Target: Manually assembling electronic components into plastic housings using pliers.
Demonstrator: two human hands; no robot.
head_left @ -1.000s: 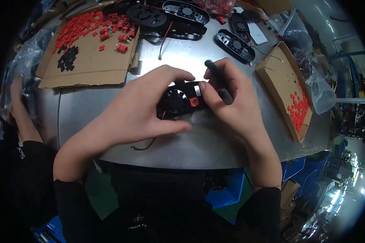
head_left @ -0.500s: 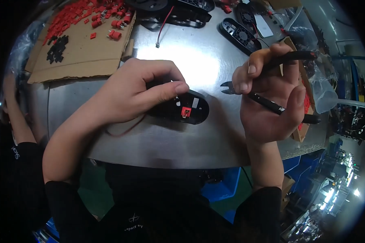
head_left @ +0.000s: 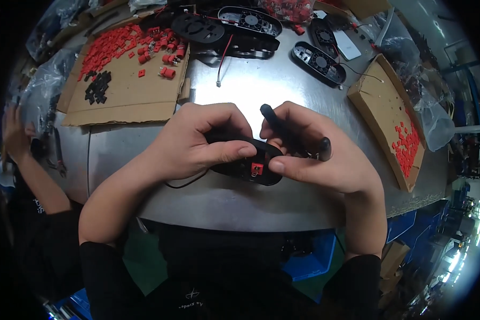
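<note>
My left hand [head_left: 194, 141] is closed around a black oval plastic housing [head_left: 237, 169], thumb on top, above the metal table. A small red connector with metal contacts [head_left: 257, 169] sits at the housing's right end. My right hand [head_left: 330, 160] has its thumb and fingers at that end, beside the connector. Black-handled cutting pliers [head_left: 282, 125] are tucked in the same hand, their handle ends sticking up; their jaws are hidden. A thin dark wire [head_left: 189, 183] trails from beneath the housing on the left.
A cardboard sheet [head_left: 138, 106] at the far left carries loose red and black parts. Oval fan housings [head_left: 319, 63] lie at the back. To the right stands a shallow cardboard tray [head_left: 381, 101] with red pieces. A co-worker's hand [head_left: 16, 133] is at the left, near another tool [head_left: 58, 154].
My right hand has moved left from its raised, spread pose to the housing, its thumb now at the connector end. The pliers stay in that hand. My left hand keeps its hold.
</note>
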